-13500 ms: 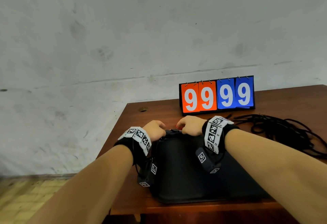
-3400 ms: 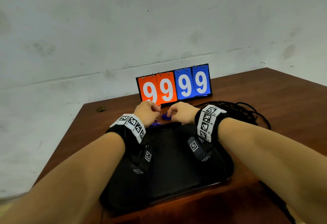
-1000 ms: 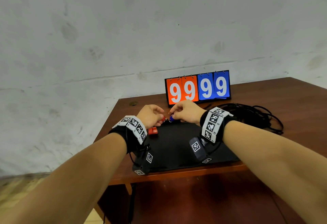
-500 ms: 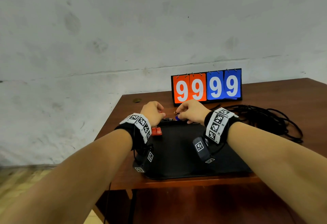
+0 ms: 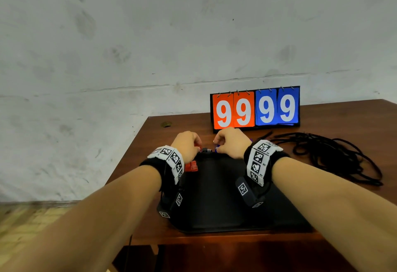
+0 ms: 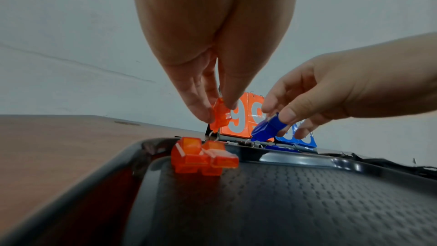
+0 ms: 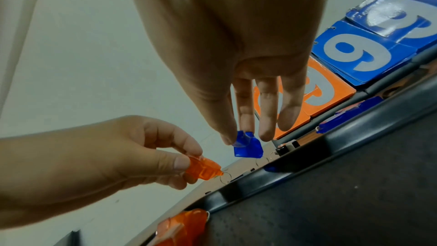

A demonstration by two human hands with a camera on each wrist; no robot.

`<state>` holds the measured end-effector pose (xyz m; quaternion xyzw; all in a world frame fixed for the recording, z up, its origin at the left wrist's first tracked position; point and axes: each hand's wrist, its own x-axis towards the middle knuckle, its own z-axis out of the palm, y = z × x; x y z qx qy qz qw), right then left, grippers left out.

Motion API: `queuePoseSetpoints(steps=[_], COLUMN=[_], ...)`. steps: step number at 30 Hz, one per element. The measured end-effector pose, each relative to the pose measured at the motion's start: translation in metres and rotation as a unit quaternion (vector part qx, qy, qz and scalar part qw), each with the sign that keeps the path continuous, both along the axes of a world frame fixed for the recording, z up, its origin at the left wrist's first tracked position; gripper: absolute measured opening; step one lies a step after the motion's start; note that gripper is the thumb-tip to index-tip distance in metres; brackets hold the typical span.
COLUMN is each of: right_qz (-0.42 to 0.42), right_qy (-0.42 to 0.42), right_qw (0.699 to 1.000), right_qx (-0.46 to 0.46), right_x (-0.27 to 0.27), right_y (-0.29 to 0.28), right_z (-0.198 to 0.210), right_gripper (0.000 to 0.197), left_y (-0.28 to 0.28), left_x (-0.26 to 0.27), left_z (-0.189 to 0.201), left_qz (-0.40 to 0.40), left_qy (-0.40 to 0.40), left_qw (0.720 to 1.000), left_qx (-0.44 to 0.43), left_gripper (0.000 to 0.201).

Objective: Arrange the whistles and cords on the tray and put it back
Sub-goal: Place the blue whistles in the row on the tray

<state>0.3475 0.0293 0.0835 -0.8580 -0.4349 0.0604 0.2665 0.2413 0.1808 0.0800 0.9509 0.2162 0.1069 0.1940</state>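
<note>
Left grip [image 6: 208, 108] pinching an orange whistle [image 6: 221, 117] between thumb and forefinger, right grip [image 6: 281, 117] pinching a blue whistle [image 6: 267, 128] the same way, both held just above the far rim of the black tray [image 6: 307, 203]. Small, hard, glossy plastic by the look of it, so probably light and slippery; best taken across the flat sides, with the thin wire ring hanging clear below. Two more orange whistles [image 6: 203, 156] lying in the tray's far-left corner, black cords [image 5: 335, 153] loose on the worktop [image 5: 354, 121] to the right.
</note>
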Motion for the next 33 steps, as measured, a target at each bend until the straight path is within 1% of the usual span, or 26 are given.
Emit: queuePoseSetpoints(steps=[6, 10, 14, 19, 21, 23, 26, 30, 33], right_qz=[0.031, 0.035, 0.042, 0.034, 0.034, 0.031, 0.032, 0.053, 0.061], right_qy=[-0.026, -0.029, -0.027, -0.061, -0.06, -0.052, -0.041, -0.021, -0.025], right_qw=[0.998, 0.997, 0.994, 0.987, 0.985, 0.987, 0.987, 0.985, 0.985], right_qx=[-0.046, -0.07, -0.1, -0.145, -0.156, -0.151, -0.152, -0.166, -0.161], right_x=[-0.012, -0.018, -0.02, -0.023, -0.022, -0.022, -0.023, -0.025, -0.026], right_y=[0.003, 0.004, 0.004, 0.005, 0.004, 0.003, 0.001, 0.001, 0.001], right_z=[0.0, 0.001, -0.001, -0.003, -0.002, -0.002, -0.002, 0.0, 0.001], right_gripper=[0.029, 0.027, 0.03, 0.031, 0.036, 0.046, 0.06, 0.064, 0.065], left_y=[-0.004, -0.009, -0.015, -0.023, -0.025, -0.027, -0.029, -0.029, -0.027], left_x=[-0.004, -0.006, -0.008, -0.004, -0.001, 0.0, 0.001, 0.0, -0.002], left_z=[-0.003, 0.0, 0.0, 0.003, 0.003, 0.004, 0.005, 0.003, 0.001], left_qz=[-0.029, -0.049, -0.064, -0.084, -0.089, -0.097, -0.095, -0.099, -0.104], left_qy=[0.018, 0.048, 0.07, 0.11, 0.125, 0.134, 0.147, 0.169, 0.163], left_qw=[0.999, 0.997, 0.995, 0.989, 0.987, 0.985, 0.983, 0.978, 0.98], left_qx=[0.03, 0.022, 0.019, 0.044, 0.051, 0.056, 0.063, 0.073, 0.052], left_gripper=[0.017, 0.016, 0.016, 0.018, 0.017, 0.015, 0.018, 0.023, 0.02])
